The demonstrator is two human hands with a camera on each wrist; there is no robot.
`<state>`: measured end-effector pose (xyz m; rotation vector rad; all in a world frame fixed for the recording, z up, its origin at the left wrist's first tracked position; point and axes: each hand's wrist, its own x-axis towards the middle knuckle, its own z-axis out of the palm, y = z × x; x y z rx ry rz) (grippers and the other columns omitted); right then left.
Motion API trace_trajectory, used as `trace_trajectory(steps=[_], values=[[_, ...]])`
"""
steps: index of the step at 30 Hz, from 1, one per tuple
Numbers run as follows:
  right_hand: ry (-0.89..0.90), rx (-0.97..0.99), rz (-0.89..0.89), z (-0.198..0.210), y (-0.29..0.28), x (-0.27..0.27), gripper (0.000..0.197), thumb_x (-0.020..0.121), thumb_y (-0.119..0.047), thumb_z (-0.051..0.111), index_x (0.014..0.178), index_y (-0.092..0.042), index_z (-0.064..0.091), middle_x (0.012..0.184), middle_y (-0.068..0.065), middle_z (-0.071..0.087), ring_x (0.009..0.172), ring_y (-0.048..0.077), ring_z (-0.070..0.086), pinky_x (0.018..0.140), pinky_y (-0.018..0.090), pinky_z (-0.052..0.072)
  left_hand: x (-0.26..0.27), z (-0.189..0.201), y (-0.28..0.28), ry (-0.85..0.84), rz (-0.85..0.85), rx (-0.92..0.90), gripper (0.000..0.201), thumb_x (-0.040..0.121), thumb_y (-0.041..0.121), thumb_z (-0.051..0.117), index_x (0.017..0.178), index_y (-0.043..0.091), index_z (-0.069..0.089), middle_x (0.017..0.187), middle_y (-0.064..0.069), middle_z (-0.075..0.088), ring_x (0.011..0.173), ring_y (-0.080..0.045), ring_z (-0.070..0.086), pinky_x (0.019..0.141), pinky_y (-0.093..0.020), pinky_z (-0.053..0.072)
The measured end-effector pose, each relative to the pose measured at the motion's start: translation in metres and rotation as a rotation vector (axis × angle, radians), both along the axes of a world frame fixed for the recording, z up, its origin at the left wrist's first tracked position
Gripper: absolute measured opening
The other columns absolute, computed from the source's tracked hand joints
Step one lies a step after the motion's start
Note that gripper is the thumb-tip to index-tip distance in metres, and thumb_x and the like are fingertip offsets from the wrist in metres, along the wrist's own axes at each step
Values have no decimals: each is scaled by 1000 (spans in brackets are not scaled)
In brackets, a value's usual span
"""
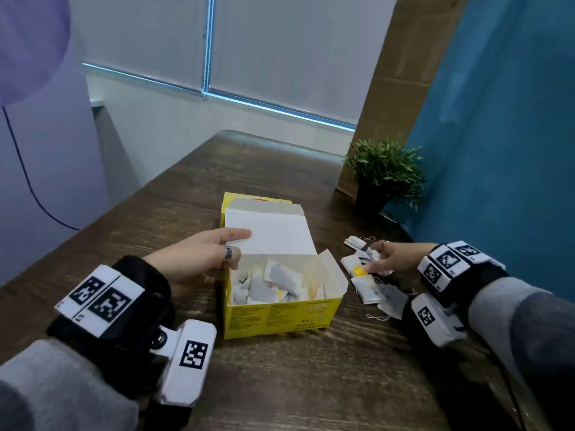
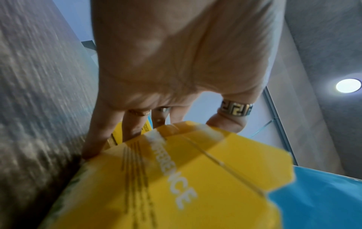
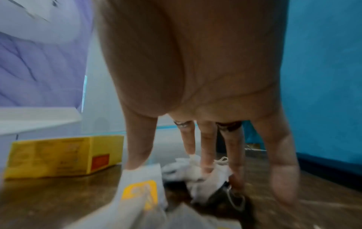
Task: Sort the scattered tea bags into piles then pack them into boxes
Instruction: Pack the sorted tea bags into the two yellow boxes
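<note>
An open yellow box [image 1: 280, 315] stands mid-table, its white-lined lid [image 1: 270, 231] folded back. Several white tea bags [image 1: 273, 281] lie jumbled inside. My left hand [image 1: 241, 250] holds the box's left side: the ringed thumb hooks over the wall and the fingers run outside, as the left wrist view shows of the left hand [image 2: 166, 128] and the box [image 2: 176, 186]. Right of the box lies a loose pile of tea bags [image 1: 370, 293]. My right hand [image 1: 373, 258] spreads straight fingers down onto it. The thumb touches a yellow-tagged tea bag [image 3: 140, 195], and the other fingertips [image 3: 207, 167] touch white bags.
A small potted plant [image 1: 382, 175] stands at the back right by the blue wall [image 1: 497, 150]. The dark wooden table [image 1: 280, 384] reaches to a white wall and window blinds. The box [image 3: 58, 158] sits left of the pile in the right wrist view.
</note>
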<state>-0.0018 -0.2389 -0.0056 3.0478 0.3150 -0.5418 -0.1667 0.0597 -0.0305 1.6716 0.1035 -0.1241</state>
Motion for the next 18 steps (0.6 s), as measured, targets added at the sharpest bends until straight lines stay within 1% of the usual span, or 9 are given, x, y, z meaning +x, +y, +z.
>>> trace_trajectory(steps=[1,3,5,8,10,12,13,16,18], values=[[-46,-25,-30,-5,-3,2,76,82,-53,59,142,-15,33,136,9,40,122,22,47,95,24,36,0,0,0,2,4,-8,73,53,9,49,123,28,55,51,9,51,42,-3,37,48,-22,24],[-129,31,-78,-9,-5,11,72,80,-52,63,139,-21,34,141,8,33,127,22,43,100,30,35,0,-1,0,7,10,-18,72,53,9,49,122,27,56,58,7,53,47,-6,37,52,-24,25],[-118,104,-89,-11,-5,22,65,81,-48,64,135,-20,40,137,8,45,123,22,48,98,29,37,0,-1,1,13,5,-21,71,54,9,50,123,27,56,69,3,57,54,-8,39,55,-24,27],[-107,110,-68,-18,-6,32,40,76,-41,72,109,-26,55,118,3,61,98,16,56,81,25,41,0,0,1,22,-1,-23,70,54,9,50,122,28,55,67,3,56,50,-7,40,51,-22,28],[-125,130,-66,-24,-6,34,30,73,-33,77,93,-26,55,97,2,63,81,15,56,66,23,42,1,0,2,27,-5,-22,71,55,10,49,124,29,54,74,-1,53,51,-8,37,49,-21,27],[-103,224,-112,-24,-7,32,27,72,-22,78,85,-25,55,79,3,62,59,15,56,48,21,44,0,-1,3,35,-5,-17,71,56,11,49,125,29,53,84,-5,53,56,-10,38,51,-22,29],[-103,246,-121,-21,-8,32,26,71,-16,78,83,-24,56,72,3,62,53,14,55,45,20,45,0,-1,3,40,-4,-17,71,57,11,50,126,29,53,87,-6,54,59,-11,38,53,-23,30],[-165,264,-21,-2,-9,28,18,72,-6,71,80,-17,60,61,-1,60,42,4,52,48,19,44,-1,0,2,42,7,-15,73,57,12,50,127,28,52,89,-7,54,65,-13,37,58,-25,29],[-196,337,46,17,-6,19,16,74,1,66,74,-15,62,56,-4,57,41,3,51,47,18,43,-1,2,1,40,10,-9,70,59,10,51,127,28,52,84,-5,54,64,-12,37,56,-24,29]])
